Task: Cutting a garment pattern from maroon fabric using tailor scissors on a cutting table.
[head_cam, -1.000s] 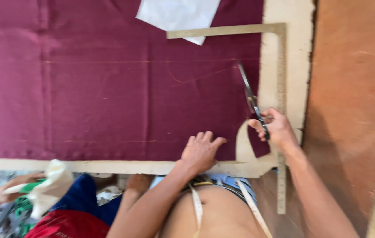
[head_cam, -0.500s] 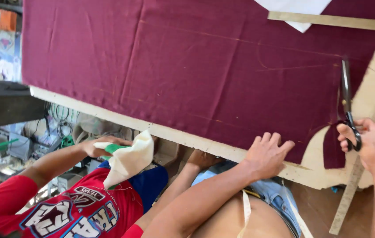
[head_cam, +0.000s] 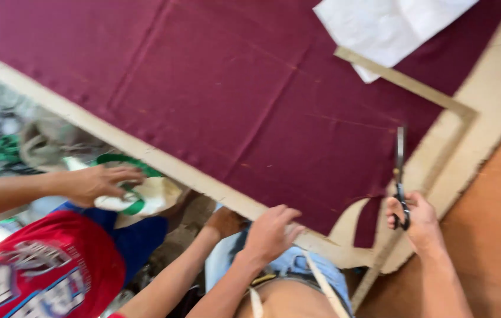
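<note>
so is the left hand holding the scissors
No, the scissors are in the right hand; the left hand rests at the maroon fabric's edge.

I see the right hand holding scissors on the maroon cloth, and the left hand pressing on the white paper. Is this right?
Not quite. In the head view the left hand presses on the edge of the maroon cloth at the table rim, not on the white paper, which lies far off at the top. The right hand does hold the scissors on the cloth.

The scene is being lit brightly and evenly by soft daylight; hardly any shadows are being cast on the maroon woven cloth (head_cam: 233,100). The whole frame is being smeared by motion blur, and the white paper sheet (head_cam: 389,23) is being slightly overexposed.
</note>
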